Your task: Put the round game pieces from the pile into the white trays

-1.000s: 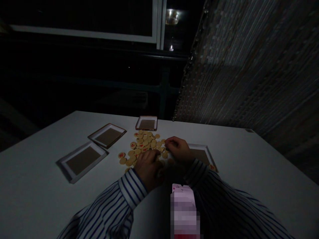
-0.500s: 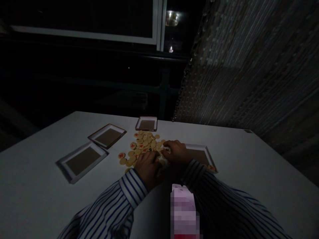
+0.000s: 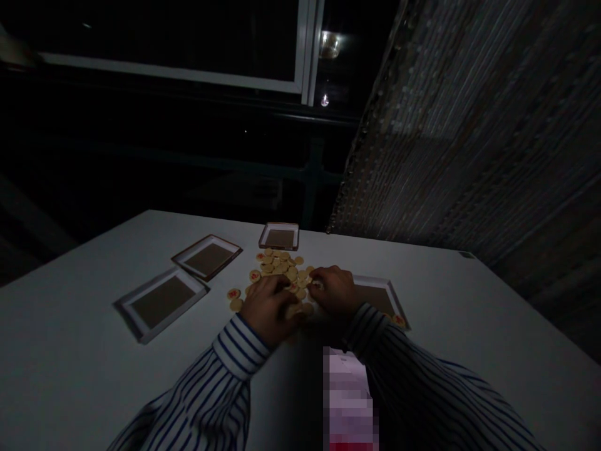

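A loose pile of round wooden Chinese chess pieces (image 3: 282,263) lies on the white table, some showing red characters. My left hand (image 3: 270,308) rests over the near left part of the pile, fingers bent and apart, with pieces under and beside them. Beside the pile's right edge, my right hand (image 3: 335,291) is closed with thumb and fingers around one Chinese chess piece (image 3: 318,284), which is partly hidden. Behind that hand sits a shallow box tray (image 3: 397,300), with a red-marked piece (image 3: 398,320) at its near corner.
On the left lie two shallow box parts, a near tray (image 3: 126,315) and a brown-edged one (image 3: 177,259). Another small tray (image 3: 278,246) stands behind the pile. A pinkish, pixelated object (image 3: 350,388) is at the near edge. A beaded curtain (image 3: 422,156) hangs behind the table.
My left hand has shifted left and covers more of the near left pieces. My right hand has barely moved; the piece by its fingertips now looks gripped. The view has tilted slightly.
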Motion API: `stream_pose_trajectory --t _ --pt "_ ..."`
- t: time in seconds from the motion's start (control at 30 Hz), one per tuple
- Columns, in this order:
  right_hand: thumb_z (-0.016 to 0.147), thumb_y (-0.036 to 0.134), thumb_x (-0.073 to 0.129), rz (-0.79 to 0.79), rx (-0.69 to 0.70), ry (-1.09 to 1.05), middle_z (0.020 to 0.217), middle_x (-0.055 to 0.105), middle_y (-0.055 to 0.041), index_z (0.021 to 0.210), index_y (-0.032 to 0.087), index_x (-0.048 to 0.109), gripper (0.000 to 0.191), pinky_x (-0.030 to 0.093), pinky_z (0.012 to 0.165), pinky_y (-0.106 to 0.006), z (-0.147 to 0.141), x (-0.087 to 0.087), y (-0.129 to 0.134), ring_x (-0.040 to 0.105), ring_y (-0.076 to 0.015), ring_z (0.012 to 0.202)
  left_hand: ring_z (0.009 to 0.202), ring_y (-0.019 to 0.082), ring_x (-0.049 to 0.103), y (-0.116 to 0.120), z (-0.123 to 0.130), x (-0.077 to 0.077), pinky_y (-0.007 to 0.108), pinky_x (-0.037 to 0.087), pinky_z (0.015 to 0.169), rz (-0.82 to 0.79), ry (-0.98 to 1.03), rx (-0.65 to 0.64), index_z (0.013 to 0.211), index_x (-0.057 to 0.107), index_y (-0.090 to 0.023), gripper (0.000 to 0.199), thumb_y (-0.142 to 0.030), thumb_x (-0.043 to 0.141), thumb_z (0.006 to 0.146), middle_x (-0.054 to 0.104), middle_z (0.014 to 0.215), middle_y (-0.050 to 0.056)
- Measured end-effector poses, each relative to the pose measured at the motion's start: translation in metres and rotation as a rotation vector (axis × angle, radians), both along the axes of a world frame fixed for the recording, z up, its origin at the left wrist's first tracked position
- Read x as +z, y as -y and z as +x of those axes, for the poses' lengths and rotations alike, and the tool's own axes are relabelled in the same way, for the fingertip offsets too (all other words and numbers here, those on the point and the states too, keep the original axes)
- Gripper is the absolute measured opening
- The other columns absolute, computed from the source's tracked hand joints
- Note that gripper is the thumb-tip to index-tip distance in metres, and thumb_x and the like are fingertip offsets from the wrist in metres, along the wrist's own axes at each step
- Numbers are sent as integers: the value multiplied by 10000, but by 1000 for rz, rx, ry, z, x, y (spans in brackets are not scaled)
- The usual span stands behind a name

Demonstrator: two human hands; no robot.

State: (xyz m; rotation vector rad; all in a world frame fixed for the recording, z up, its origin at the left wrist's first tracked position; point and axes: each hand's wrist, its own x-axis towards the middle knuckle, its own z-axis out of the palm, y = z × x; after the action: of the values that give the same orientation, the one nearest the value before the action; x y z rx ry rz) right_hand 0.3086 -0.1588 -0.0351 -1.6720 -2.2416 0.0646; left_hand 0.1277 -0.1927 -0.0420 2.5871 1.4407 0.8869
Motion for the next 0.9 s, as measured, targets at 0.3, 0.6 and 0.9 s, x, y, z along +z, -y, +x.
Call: stream_pose_trajectory --t 0.3,0.6,0.9 --pt "791 344 424 12 -56 152 956 642 -62 980 226 617 295 290 789 -347 21 11 -15 511 -223 937 899 251 523 -23 -32 -3 409 431 773 113 67 258 821 656 -195 267 -384 491 730 579 966 84" --pt "781 355 424 -89 -104 199 890 646 -65 969 221 599 290 277 759 -357 18 5 -22 522 -221 895 906 242 531 -30 -51 -6 385 430 792 127 -20 365 823 655 -182 289 -376 451 755 601 952 85" --pt "768 332 451 -54 4 178 897 628 -53 946 211 589 256 264 771 -334 7 18 -11 497 -205 899 894 235 534 -27 -53 2 364 418 804 70 -25 405 863 639 -178 300 -351 414 768 616 939 74"
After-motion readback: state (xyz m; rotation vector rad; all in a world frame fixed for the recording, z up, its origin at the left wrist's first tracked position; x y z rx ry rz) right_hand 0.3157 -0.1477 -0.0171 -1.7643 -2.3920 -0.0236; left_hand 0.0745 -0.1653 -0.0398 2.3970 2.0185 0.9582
